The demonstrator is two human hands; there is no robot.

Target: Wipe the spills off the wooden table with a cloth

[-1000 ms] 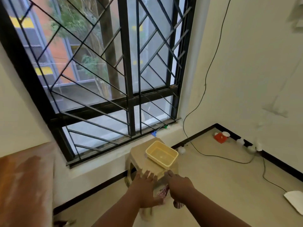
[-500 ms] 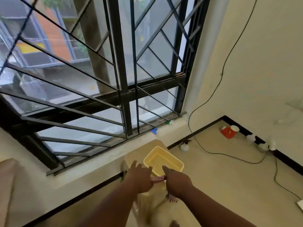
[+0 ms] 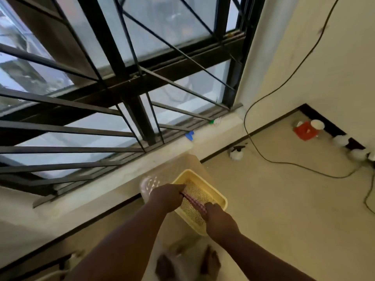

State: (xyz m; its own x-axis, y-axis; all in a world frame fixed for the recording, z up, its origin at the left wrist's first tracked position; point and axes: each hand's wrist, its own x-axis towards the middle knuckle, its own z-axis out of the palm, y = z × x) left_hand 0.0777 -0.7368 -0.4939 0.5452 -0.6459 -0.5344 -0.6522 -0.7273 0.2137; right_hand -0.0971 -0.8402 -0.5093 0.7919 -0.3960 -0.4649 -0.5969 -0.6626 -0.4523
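Observation:
A red-and-white checked cloth (image 3: 193, 200) is twisted into a tight rope between my two hands. My left hand (image 3: 167, 196) grips its far end and my right hand (image 3: 220, 219) grips its near end. The cloth hangs over a yellow plastic basket (image 3: 220, 196) with a mesh bottom. The basket stands on a beige plastic stool (image 3: 182, 165) below the window sill. No wooden table shows in this view.
A black barred window (image 3: 129, 92) fills the upper left, with a blue clip (image 3: 189, 135) on its sill. A black cable (image 3: 269, 161) runs across the tiled floor. A red object (image 3: 305, 130) and white items sit along the right wall. My feet (image 3: 210, 262) are below.
The camera has tilted down and closer to the stool. Both hands rose from the stool's edge to above the basket, pulling the cloth taut and twisting it between them.

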